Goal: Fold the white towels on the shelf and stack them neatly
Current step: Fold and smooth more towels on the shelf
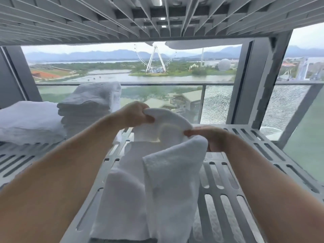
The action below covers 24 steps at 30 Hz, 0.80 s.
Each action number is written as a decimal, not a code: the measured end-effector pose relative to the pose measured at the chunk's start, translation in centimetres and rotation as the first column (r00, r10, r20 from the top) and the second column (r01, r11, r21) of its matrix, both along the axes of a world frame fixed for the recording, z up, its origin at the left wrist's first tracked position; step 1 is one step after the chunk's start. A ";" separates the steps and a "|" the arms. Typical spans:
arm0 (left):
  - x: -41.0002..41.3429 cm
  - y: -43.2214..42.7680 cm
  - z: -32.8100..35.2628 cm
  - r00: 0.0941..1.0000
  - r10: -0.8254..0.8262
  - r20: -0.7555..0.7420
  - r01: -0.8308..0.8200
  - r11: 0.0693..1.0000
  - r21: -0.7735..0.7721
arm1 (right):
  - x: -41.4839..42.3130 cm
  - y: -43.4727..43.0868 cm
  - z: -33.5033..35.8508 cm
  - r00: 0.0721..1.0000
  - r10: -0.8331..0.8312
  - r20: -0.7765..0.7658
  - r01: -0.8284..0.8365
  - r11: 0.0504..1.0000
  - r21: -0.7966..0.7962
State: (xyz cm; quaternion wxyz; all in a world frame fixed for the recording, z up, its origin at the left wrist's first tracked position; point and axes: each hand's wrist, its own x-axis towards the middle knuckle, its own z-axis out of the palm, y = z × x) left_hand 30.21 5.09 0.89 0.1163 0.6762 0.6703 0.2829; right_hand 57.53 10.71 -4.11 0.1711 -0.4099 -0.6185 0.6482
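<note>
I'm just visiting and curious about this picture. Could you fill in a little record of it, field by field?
place: slotted metal shelf in front of a window
person: two bare forearms reaching forward
left hand: grip closed on the upper edge of the towel
right hand: grip closed on the same edge
towel: white, held up, its lower part draped onto the shelf
already folded: tall stack and lower pile, at the left
outside: water, a Ferris wheel, hills

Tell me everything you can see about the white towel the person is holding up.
The towel is white, thick terry cloth, unfolded and rumpled. The left hand and right hand pinch its top edge, lifting it above the slotted grey shelf. The rest hangs in two loose folds, its lower part resting on the shelf.
</note>
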 end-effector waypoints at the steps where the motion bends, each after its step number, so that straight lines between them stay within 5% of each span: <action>1: -0.4 0.6 1.1 1.000 -0.004 0.018 0.004 1.000 -0.018 | 0.4 0.1 0.6 0.993 0.069 0.091 -0.071 0.997 0.022; 5: -1.0 3.5 2.6 0.997 0.079 0.023 -0.082 0.983 0.161 | 1.2 1.1 3.1 0.887 0.173 0.428 -0.213 0.976 0.047; 7: -0.8 5.1 2.0 0.969 0.246 -0.020 -0.228 0.923 0.309 | 0.0 1.8 3.4 0.814 -0.024 0.581 -0.159 0.952 0.261; 8: -0.4 5.8 1.6 0.936 0.342 -0.079 -0.289 0.877 0.384 | -0.7 2.4 3.3 0.751 -0.234 0.617 -0.120 0.871 0.476; 10: 0.4 6.9 0.3 0.832 0.473 -0.291 -0.303 0.826 0.475 | -2.3 3.4 3.1 0.637 -0.643 0.425 -0.059 0.509 0.859; 11: 1.0 7.1 -0.7 0.797 0.468 -0.382 -0.256 0.835 0.487 | -2.8 3.6 2.8 0.602 -0.729 0.325 -0.055 0.368 0.928; 12: 1.6 7.2 -1.8 0.790 0.429 -0.439 -0.192 0.852 0.488 | -3.1 3.8 2.6 0.582 -0.758 0.295 -0.056 0.325 0.944; 17: 2.5 7.2 -6.0 0.864 0.092 -0.495 0.045 0.965 0.257 | -4.2 3.5 2.5 0.478 -0.615 0.627 -0.217 0.609 0.763; 20: 2.3 6.7 -7.4 0.876 -0.011 -0.482 0.072 0.992 0.108 | -6.1 1.3 1.1 0.470 -0.429 0.772 -0.399 0.676 0.619; 24: 1.5 5.9 -10.3 0.908 -0.159 -0.388 0.165 0.986 -0.020 | -7.0 -0.5 -0.9 0.326 -0.376 0.867 -0.485 0.721 0.495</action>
